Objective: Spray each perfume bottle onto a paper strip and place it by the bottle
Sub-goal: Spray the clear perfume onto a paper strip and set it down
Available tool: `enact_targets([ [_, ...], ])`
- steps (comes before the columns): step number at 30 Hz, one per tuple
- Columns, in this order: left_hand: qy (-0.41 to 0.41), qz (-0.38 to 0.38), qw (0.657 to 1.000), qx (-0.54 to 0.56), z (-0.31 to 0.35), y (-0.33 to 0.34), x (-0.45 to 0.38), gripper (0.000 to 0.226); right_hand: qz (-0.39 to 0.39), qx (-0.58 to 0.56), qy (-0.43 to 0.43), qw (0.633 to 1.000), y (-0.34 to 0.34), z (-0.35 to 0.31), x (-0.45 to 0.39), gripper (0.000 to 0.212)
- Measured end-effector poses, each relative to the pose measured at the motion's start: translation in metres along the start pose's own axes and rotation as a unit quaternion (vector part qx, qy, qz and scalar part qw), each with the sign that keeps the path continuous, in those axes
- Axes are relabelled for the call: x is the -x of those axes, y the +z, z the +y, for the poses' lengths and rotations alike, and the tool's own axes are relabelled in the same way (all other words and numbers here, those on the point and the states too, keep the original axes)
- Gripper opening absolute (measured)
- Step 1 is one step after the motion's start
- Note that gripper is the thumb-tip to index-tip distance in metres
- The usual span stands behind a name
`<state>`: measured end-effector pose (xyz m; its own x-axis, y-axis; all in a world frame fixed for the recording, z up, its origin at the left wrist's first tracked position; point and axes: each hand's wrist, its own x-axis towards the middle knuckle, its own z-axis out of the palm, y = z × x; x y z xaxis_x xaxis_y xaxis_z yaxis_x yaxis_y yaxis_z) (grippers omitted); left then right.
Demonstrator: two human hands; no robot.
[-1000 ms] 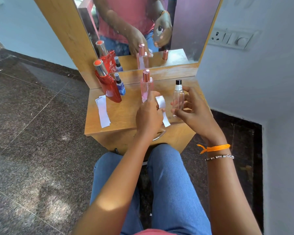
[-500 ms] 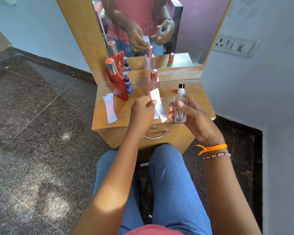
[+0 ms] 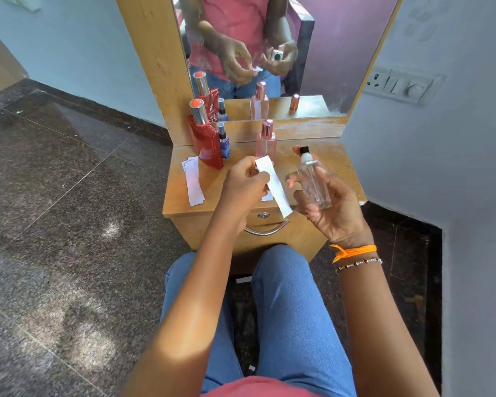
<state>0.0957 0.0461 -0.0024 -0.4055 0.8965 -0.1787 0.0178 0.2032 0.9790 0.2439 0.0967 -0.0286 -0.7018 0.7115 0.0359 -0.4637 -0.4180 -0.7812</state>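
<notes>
Nearest to me are my knees in blue jeans [image 3: 284, 310], tucked up to a small wooden dressing table [image 3: 341, 173]. Above its front edge I hold both hands. My left hand [image 3: 245, 189] pinches the upper end of a white paper strip [image 3: 274, 186] between thumb and fingertips, the other fingers curled in; the strip slants down to the right, its free end near my other palm, which I take to be presenting it for the spray. My right hand [image 3: 331, 207] is wrapped around a clear bottle [image 3: 312, 181], lifted off the table and leaning slightly, with the forefinger raised beside its black-tipped pump, seemingly ready to press. The nozzle's direction I cannot tell.

Beyond, on the tabletop, a pink bottle [image 3: 266, 141] stands capped. To the left lie spare strips [image 3: 194, 181] just beside a tall red bottle [image 3: 206, 141], with a small blue bottle [image 3: 224, 141] next to it. Behind them a mirror [image 3: 327, 38] reflects my hands.
</notes>
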Motion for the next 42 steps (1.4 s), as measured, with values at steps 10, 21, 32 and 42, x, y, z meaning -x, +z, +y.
enact_targets([
  [10,-0.025,-0.019,0.998,0.057,0.000,-0.001,0.003,0.021,0.130,0.254,-0.097,0.954,0.013,0.002,-0.004,0.056],
  [21,-0.021,-0.019,0.999,0.019,-0.003,-0.002,0.001,0.018,0.150,0.296,-0.053,0.942,0.007,0.002,-0.005,0.031],
  [32,-0.033,-0.058,0.994,0.081,0.005,-0.008,0.005,0.018,0.148,0.230,-0.059,0.960,0.004,0.005,-0.004,0.022],
  [42,-0.043,-0.074,0.993,0.081,0.009,-0.008,0.009,0.020,0.162,0.307,-0.050,0.936,0.007,0.003,-0.004,0.046],
])
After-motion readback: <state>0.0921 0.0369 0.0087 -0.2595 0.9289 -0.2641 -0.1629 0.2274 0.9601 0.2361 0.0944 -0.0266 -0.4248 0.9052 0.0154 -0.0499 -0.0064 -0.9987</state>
